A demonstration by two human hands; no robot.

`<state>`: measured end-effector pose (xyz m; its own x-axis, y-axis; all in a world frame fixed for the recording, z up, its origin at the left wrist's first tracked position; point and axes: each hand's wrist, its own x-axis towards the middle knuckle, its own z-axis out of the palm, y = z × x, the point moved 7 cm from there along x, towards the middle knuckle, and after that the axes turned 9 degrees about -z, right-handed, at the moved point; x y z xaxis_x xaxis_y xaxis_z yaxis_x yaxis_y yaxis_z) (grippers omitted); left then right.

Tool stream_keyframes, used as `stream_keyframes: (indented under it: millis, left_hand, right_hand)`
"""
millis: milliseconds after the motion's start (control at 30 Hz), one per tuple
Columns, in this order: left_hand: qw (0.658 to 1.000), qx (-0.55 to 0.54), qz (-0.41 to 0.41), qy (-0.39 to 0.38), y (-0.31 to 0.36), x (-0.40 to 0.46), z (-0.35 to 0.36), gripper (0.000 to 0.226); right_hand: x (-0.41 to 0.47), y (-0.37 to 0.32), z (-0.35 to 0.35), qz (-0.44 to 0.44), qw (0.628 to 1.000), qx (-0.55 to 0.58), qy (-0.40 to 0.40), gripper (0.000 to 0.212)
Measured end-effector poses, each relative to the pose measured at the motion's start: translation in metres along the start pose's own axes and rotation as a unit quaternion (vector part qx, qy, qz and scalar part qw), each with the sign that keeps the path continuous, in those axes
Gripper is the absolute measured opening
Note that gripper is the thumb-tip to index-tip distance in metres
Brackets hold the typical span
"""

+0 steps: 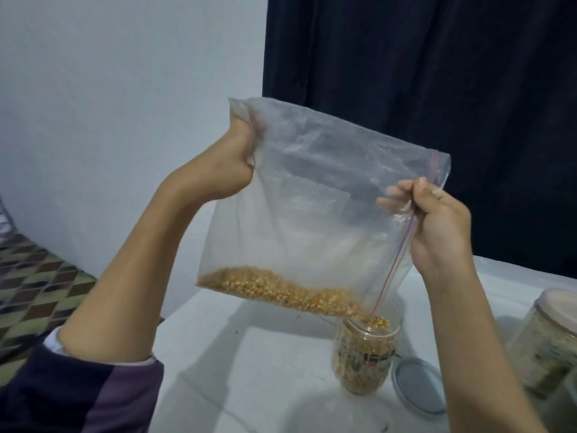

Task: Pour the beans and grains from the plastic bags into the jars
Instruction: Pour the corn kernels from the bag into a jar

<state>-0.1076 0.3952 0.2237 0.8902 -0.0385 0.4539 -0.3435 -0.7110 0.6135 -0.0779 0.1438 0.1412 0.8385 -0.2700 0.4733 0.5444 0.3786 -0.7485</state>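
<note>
A clear zip bag (312,195) with a red seal line hangs tilted above the table. Yellow corn kernels (281,289) lie along its low edge and spill from the lower right corner into an open clear jar (365,354), which is nearly full of kernels. My left hand (231,160) grips the bag's upper left corner, raised high. My right hand (437,223) pinches the bag's zip edge on the right, just above the jar.
The jar stands on a white table (249,370). A round grey lid (418,385) lies flat beside the jar. A second, lidded jar (546,342) with pale grains stands at the right edge. Patterned floor shows at the left, a dark curtain behind.
</note>
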Motion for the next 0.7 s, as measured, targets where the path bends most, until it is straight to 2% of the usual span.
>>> stream_keyframes:
  millis: [100, 233, 367, 467, 600, 700]
  left_hand:
    - [0.997, -0.05, -0.008, 0.06, -0.012, -0.005, -0.012, 0.065]
    - [0.977, -0.146, -0.079, 0.131, -0.036, -0.012, -0.024, 0.04]
    - [0.956, -0.231, -0.064, 0.17, -0.043, -0.019, -0.02, 0.014]
    - [0.945, -0.244, -0.033, 0.214, -0.043, -0.021, -0.013, 0.029]
    - [0.94, -0.211, -0.017, 0.269, -0.037, -0.017, 0.003, 0.033]
    - [0.914, -0.28, -0.028, 0.292, -0.035, -0.01, 0.01, 0.038]
  right_hand:
    - [0.0, 0.0, -0.001, 0.001, 1.0, -0.003, 0.007, 0.028]
    - [-0.002, 0.002, -0.004, 0.001, 1.0, -0.007, 0.012, 0.028]
    - [-0.002, -0.001, -0.003, -0.009, 1.0, -0.001, 0.016, 0.029]
    - [-0.002, -0.005, -0.004, -0.031, 0.999, -0.006, 0.018, 0.027]
    - [-0.001, -0.01, -0.004, -0.073, 0.996, -0.049, 0.014, 0.027]
    - [0.001, -0.009, -0.006, -0.092, 0.993, -0.062, 0.026, 0.027]
